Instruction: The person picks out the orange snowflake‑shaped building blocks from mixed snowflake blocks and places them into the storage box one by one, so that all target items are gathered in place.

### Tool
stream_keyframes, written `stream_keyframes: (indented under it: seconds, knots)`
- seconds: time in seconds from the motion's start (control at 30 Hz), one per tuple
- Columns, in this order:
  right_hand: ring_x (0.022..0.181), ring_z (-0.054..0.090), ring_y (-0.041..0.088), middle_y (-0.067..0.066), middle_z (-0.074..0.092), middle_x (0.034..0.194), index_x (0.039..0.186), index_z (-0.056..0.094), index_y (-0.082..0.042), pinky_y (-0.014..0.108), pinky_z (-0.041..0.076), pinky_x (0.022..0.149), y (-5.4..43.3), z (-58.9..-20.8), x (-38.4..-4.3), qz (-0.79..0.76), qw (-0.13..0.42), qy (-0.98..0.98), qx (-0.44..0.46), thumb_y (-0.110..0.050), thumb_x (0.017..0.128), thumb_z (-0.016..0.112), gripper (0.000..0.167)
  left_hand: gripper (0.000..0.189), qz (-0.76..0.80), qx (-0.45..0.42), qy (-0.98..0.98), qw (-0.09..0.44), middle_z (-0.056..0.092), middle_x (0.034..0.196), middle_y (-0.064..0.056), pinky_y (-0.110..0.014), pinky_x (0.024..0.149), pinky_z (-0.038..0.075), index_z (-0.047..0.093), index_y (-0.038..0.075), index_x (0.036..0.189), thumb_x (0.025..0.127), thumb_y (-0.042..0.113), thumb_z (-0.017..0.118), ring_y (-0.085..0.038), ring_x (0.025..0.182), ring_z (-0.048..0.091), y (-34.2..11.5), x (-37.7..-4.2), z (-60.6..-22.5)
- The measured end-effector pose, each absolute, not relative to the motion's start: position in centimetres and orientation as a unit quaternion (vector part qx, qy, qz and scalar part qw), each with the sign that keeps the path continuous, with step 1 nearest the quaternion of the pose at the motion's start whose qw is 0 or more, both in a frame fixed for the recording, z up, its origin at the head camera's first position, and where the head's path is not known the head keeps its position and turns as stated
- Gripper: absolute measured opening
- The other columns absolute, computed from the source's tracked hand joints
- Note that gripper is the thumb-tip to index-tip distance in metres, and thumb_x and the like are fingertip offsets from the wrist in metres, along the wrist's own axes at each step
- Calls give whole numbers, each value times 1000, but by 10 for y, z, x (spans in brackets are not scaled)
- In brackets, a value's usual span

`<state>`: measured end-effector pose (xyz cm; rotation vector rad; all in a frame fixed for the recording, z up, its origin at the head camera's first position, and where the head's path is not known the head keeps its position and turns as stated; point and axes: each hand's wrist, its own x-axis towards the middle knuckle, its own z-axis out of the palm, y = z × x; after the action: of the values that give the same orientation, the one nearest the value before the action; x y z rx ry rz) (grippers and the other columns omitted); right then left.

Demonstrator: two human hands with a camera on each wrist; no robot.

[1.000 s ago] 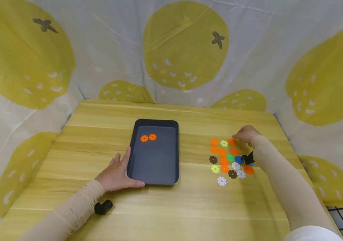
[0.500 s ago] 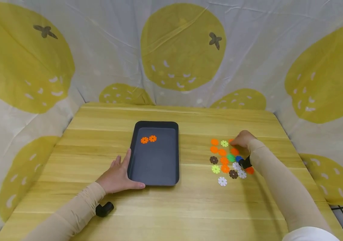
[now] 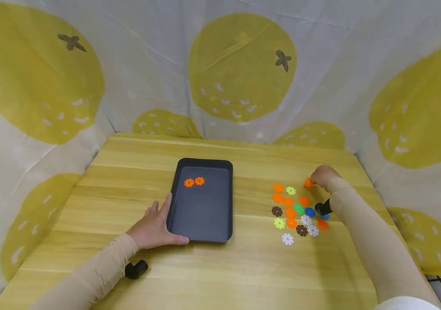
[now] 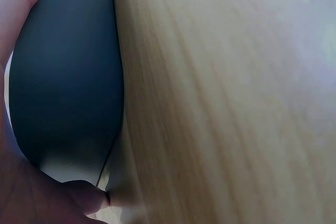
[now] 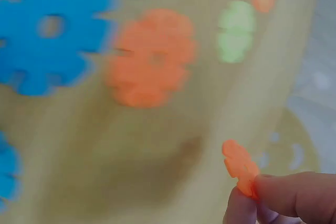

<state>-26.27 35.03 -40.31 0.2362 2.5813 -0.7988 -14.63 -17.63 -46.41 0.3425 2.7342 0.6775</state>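
My right hand pinches an orange notched disc between thumb and fingertips, over the far right of the loose discs. In the right wrist view the disc is tilted, almost edge-on. Below it lie another orange disc and a large-looking blue disc. My left hand rests with spread fingers at the near left corner of a dark grey baking tray; thumb along the front edge, fingers along the left side. Two orange discs lie side by side inside the tray's far part.
Right of the tray, several discs lie spread on the wooden table: orange, a green disc, a brown disc, a white disc and a yellow-green disc. A lemon-print curtain hangs behind the table.
The right hand has taken an orange disc from the far right of the group and lifted it slightly rightward. The left hand has stayed at the tray's corner.
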Motion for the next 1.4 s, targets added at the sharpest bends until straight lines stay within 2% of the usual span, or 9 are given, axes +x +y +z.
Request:
stream_keyframes:
  seconds: [0.17, 0.37, 0.47, 0.57, 0.63, 0.77, 0.97, 1.27, 1.4]
  knots:
    - [51, 20, 10, -6, 37, 63, 66, 33, -16, 29, 28, 52, 313, -365, -283, -297, 165, 939, 61, -9, 97, 47, 34, 152, 232, 115, 954, 153, 14, 155, -49, -69, 92, 50, -6, 9, 164, 61, 83, 77, -69, 141, 23, -178, -146, -465]
    - [47, 27, 8, -5, 47, 69, 77, 52, -10, 25, 30, 47, 226, -333, -307, -313, 136, 940, 23, -12, 94, 54, 17, 152, 234, 111, 953, 157, 13, 156, -50, -69, 93, 49, -7, 9, 164, 61, 83, 77, -70, 141, 22, -179, -145, -466]
    - [46, 26, 8, -5, 39, 60, 74, 54, -9, 24, 28, 46, 175, -338, -314, -327, 136, 935, -5, -8, 90, 55, 16, 152, 235, 110, 953, 157, 14, 156, -49, -70, 93, 49, -7, 9, 164, 61, 82, 78, -69, 142, 22, -179, -144, -466]
    - [47, 24, 10, -5, 33, 54, 64, 46, -12, 27, 26, 47, 129, -353, -317, -326, 157, 932, -27, -3, 91, 52, 29, 152, 235, 110, 953, 156, 14, 156, -49, -69, 93, 49, -6, 9, 164, 61, 82, 78, -68, 142, 22, -178, -144, -467]
    - [48, 23, 12, -4, 29, 53, 60, 38, -14, 28, 26, 49, 103, -366, -317, -305, 173, 936, -37, 0, 92, 49, 37, 152, 234, 110, 953, 157, 15, 156, -49, -69, 94, 49, -6, 9, 164, 61, 83, 78, -68, 142, 23, -177, -144, -467]
    - [50, 25, 14, -1, 28, 59, 63, 40, -13, 28, 29, 52, 69, -391, -316, -258, 207, 943, -34, 1, 97, 49, 38, 152, 235, 112, 953, 155, 17, 155, -49, -67, 94, 50, -5, 9, 164, 60, 84, 77, -67, 142, 25, -175, -144, -468]
    - [50, 32, 15, 1, 34, 60, 69, 52, -8, 28, 32, 52, 51, -414, -314, -232, 241, 942, -18, -2, 101, 53, 32, 151, 231, 114, 955, 149, 19, 155, -48, -66, 94, 51, -4, 9, 164, 60, 82, 78, -66, 143, 25, -175, -146, -468]
    - [43, 29, 13, -2, 31, 50, 53, 41, -13, 27, 29, 46, 66, -412, -311, -239, 241, 940, -46, -3, 97, 55, 46, 152, 227, 113, 955, 153, 17, 156, -48, -68, 94, 50, -4, 8, 164, 60, 83, 77, -67, 142, 25, -173, -147, -465]
    - [45, 31, 11, -3, 36, 55, 70, 50, -14, 28, 28, 47, 94, -396, -305, -320, 231, 917, -60, -19, 97, 63, 31, 153, 225, 109, 956, 155, 15, 157, -47, -68, 92, 51, -6, 9, 164, 60, 84, 77, -68, 141, 26, -173, -147, -463]
